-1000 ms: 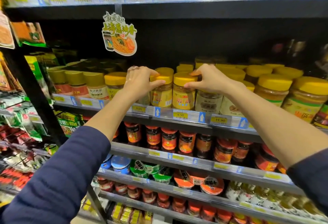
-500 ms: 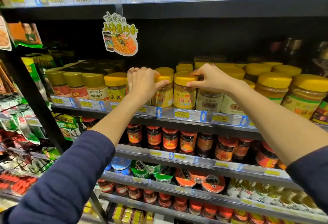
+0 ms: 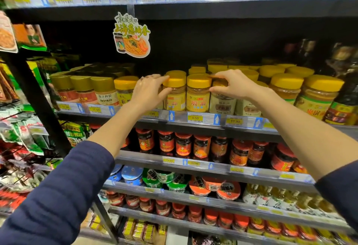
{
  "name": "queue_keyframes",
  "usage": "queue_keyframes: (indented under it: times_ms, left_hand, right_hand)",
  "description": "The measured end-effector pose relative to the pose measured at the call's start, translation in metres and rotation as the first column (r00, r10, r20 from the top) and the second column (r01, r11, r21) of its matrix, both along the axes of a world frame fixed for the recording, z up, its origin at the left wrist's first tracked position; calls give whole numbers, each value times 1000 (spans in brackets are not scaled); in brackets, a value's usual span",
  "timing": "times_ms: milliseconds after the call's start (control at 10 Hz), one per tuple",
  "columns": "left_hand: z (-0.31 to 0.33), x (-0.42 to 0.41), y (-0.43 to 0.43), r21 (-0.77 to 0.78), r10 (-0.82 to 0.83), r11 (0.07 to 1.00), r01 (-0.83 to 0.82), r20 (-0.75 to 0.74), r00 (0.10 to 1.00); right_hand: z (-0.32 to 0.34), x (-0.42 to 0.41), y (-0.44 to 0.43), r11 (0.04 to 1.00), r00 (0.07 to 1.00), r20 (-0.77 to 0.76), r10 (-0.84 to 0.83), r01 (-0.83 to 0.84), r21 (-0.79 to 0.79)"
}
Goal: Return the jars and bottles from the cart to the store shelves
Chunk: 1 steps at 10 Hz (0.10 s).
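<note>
At the front edge of the shelf [image 3: 205, 123], a row of yellow-lidded jars stands behind the price-tag rail. Toward the left end of this shelf stand gold-lidded jars [image 3: 83, 91], upright and touching one another. The left hand [image 3: 149, 91] is raised to the row; its grip is spread, with fingertips at the lid and the thumb at the side of the left yellow-label jar [image 3: 175, 94]. Whether the fingers actually press on this jar cannot be told. Just beside it, touching, stands the right yellow-label jar [image 3: 198, 93], upright at the shelf's front edge. The right hand [image 3: 234, 85] has its grip spread: the index finger lies at the lid of the right yellow-label jar and the thumb at its side. A white-label jar [image 3: 222, 103] stands partly hidden beneath this hand. Larger yellow-lidded jars [image 3: 319, 97] occupy the right end of the shelf.
</note>
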State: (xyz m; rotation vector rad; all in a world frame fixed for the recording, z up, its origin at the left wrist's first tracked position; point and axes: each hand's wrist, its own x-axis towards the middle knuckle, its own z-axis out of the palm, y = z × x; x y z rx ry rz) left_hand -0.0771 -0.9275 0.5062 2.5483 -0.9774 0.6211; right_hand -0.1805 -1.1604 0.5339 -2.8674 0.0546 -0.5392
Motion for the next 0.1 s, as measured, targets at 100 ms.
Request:
queue_keyframes:
  times_ms: [100]
  left_hand:
    - [-5,-17,14,40,-78,996,79,-34,996]
  right_hand:
    - [-7,-26,2,1000,1000,21,-7,7,1]
